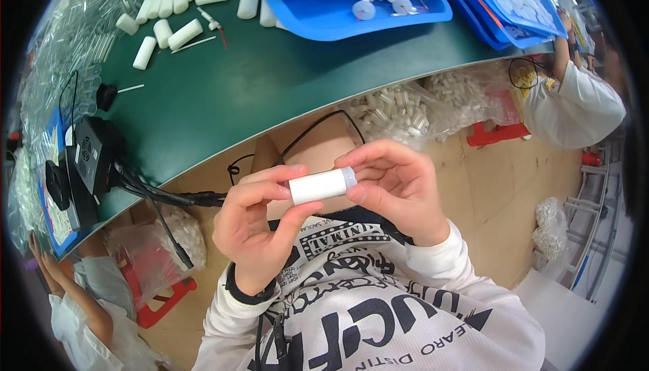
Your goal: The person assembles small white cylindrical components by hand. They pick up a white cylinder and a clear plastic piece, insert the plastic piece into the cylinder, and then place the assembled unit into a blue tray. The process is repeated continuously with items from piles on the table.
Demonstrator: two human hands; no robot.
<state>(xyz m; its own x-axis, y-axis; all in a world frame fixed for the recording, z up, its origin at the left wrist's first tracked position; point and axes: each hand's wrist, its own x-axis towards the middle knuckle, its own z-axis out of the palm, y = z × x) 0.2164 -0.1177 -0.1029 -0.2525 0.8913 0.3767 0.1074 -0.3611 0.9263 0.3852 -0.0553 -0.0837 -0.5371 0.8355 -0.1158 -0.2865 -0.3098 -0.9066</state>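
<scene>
A short white cylinder (318, 187) lies sideways between my hands, just off the table's near edge and above my lap. Its right end carries a pale translucent cap or rim (349, 178). My left hand (255, 226) pinches the left end between thumb and fingers. At the other end, the thumb and fingers of my right hand (403, 185) grip the pale rim. Whether the cylinder is hollow cannot be made out.
On the green table (223, 80) lie several similar white cylinders (184, 34). Stacked blue trays (324, 23) hold small white parts. A black device (94, 155) with cables stands at the left. Bags of white parts (399, 111) sit beneath the table; other people (574, 107) sit nearby.
</scene>
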